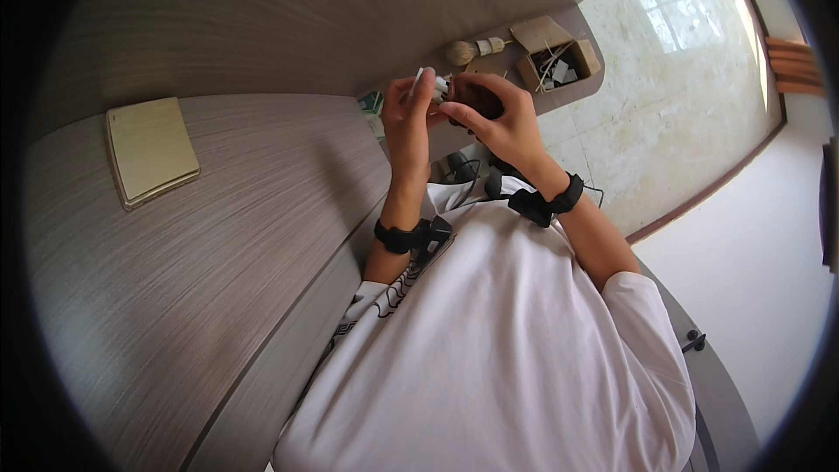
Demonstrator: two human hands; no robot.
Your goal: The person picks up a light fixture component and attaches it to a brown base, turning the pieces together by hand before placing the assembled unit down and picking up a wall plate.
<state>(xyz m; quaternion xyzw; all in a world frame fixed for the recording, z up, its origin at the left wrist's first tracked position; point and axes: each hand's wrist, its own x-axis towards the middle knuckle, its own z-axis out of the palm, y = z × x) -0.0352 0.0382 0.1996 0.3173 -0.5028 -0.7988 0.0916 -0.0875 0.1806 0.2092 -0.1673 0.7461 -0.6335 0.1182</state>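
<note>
My left hand [408, 129] is raised in front of me, its thumb and fingers closed around a small white piece [419, 80]. Close beside it, my right hand [510, 129] curls round a dark brown rounded object [481, 100], whose kind I cannot make out. Both hands meet at the fingertips, where something small with white and dark parts shows between them. My fingers hide much of what they grip. Just beyond lies a brush [472, 49] with tan bristles and a pale handle.
An open cardboard box [530, 76] with thin sticks and small grey and white pieces stands on the narrow surface ahead. A green and white packet [371, 108] is partly behind my left hand. On the wood-grain tabletop [262, 210] at left rests a beige notebook [154, 147].
</note>
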